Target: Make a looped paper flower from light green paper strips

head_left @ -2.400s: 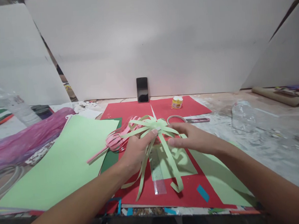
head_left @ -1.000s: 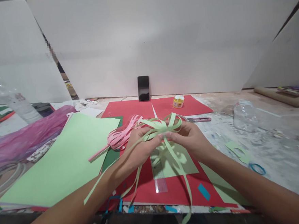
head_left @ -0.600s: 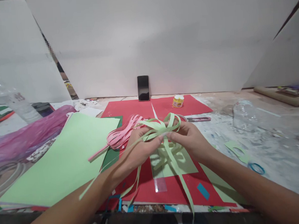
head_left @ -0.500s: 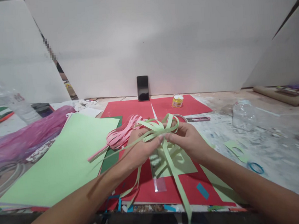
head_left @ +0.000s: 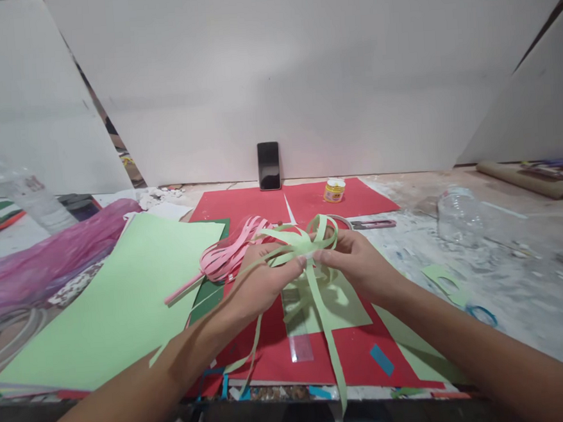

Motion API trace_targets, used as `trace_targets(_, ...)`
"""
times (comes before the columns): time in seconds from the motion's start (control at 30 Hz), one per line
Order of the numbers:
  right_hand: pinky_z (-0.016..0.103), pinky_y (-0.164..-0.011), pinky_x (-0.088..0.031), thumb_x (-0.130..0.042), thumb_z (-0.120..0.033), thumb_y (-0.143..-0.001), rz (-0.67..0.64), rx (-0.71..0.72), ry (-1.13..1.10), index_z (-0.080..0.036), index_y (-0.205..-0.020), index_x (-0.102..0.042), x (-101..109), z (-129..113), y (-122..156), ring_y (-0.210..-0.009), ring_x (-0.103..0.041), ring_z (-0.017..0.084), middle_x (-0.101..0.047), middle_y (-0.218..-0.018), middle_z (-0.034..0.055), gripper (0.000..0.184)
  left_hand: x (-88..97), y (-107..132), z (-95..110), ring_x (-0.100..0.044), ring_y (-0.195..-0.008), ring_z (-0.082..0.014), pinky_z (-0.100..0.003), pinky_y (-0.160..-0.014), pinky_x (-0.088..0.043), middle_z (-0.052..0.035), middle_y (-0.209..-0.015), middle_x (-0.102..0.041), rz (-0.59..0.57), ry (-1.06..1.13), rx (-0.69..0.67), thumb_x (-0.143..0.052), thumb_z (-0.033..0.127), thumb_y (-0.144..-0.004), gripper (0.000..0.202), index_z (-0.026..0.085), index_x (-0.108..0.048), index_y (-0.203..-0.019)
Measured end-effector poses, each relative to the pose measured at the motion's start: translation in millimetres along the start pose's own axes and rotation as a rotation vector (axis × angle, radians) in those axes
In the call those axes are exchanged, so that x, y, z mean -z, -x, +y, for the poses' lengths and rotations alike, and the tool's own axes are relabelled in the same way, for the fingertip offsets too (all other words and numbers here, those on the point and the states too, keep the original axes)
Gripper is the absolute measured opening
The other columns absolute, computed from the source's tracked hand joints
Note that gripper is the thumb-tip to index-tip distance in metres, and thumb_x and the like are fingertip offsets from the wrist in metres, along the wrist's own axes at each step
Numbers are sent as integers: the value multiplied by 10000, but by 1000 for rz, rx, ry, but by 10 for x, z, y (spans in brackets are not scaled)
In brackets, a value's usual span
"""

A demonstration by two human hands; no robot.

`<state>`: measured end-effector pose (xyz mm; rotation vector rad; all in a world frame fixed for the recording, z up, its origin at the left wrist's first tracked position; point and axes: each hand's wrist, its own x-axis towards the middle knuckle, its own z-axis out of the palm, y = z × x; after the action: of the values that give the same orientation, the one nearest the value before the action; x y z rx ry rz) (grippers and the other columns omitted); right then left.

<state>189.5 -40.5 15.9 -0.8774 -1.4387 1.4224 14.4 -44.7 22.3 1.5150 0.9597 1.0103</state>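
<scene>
Between my two hands is a bunch of light green paper strips [head_left: 302, 243], some curled into loops at the top, others hanging loose. My left hand [head_left: 264, 276] pinches the bunch from the left, thumb at its middle. My right hand [head_left: 355, 257] grips it from the right, its thumb tip close to the left one. One long strip hangs down past the table's front edge. Behind my left hand lies a pink paper-strip tassel [head_left: 226, 253] on a pink stick. Under the hands are a green paper piece [head_left: 353, 305] and a clear ruler [head_left: 301, 348] on red paper [head_left: 268, 366].
Light green sheets [head_left: 104, 300] and a pink plastic bag [head_left: 63, 258] lie left. A phone [head_left: 269, 165] leans on the back wall, a small yellow jar [head_left: 335, 190] near it. Thread snips [head_left: 374, 224], a clear bottle [head_left: 460, 214] and a blue tape ring [head_left: 481, 315] are at right.
Both hands stay almost in place, still pinching the bunch. The long hanging strip has swung slightly left, and a loose strip end by my left forearm has shifted.
</scene>
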Motion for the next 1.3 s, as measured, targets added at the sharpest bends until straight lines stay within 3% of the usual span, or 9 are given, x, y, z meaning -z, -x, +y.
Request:
trace_targets(0.23, 300, -725, -527, -711, -231, -724, -43, -31, -67, -200, -912, -733, 35, -18, 21, -758, -670, 176, -732, -851, 42, 191, 28, 16, 30, -627, -827, -219, -328, -766, -508, -81, -856, -698, -41, -19, -9, -644, 317, -784, 213, 147, -744, -865)
trace_targets(0.53, 294, -688, -511, -724, -243, -727, -36, -40, -1, -198, -899, -730, 56, -41, 21, -724, -652, 170, -724, -815, 37, 178, 38, 6, -1, -587, -678, -180, -282, -643, -477, -41, -681, -633, -20, -31, 22, -653, 358, -762, 236, 130, -689, -711)
trace_targets(0.77, 298, -723, -512, -701, -245, -746, -37, 11, 107, -200, -923, -729, 49, -44, 20, -838, -661, 196, -720, -889, 43, 185, 13, 20, 41, -561, -685, -164, -257, -630, -426, -29, -714, -632, -40, -32, 2, -652, 329, -769, 212, 123, -696, -794)
trace_targets(1.07, 248, -620, -492, -681, -208, -709, -22, -47, -7, -194, -835, -725, 40, -20, 20, -664, -627, 147, -704, -758, 22, 134, 9, 25, 6, -534, -641, -146, -248, -611, -412, -29, -695, -617, -57, 5, 14, -653, 349, -768, 243, 109, -692, -771)
trace_targets(1.3, 271, -635, -496, -653, -199, -735, -29, -62, -76, -204, -810, -704, 46, 1, 24, -600, -589, 132, -673, -701, 1, 91, 12, 6, -13, -520, -616, -141, -252, -596, -418, -25, -685, -603, -90, 38, 10, -664, 385, -760, 266, 120, -678, -774)
